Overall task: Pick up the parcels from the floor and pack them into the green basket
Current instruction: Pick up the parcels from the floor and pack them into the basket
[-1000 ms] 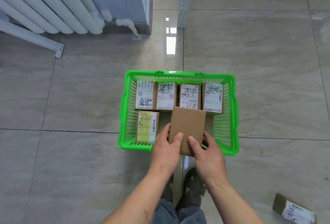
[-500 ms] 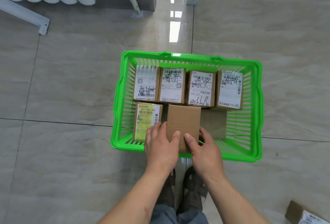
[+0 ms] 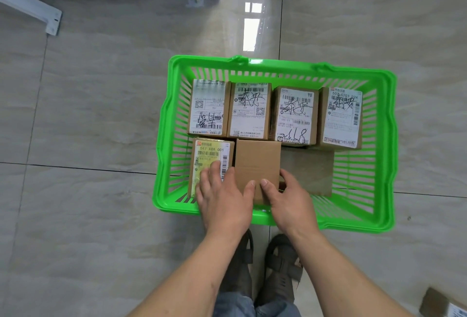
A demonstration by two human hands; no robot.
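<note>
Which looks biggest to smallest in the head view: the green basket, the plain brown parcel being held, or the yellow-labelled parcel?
1. green basket
2. plain brown parcel and yellow-labelled parcel: these look alike; hands cover part of each, so no ranking.

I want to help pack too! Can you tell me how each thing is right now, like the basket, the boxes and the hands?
Green basket: on the floor, partly filled.
Back row of four boxes: lying flat, labels up.
Yellow-label box: in the front row, left fingers resting on it.
Plain box: blank side up, held beside the yellow-label box.
Left hand: on the plain box.
Right hand: gripping the plain box.
Box on the floor: not yet packed.
</note>
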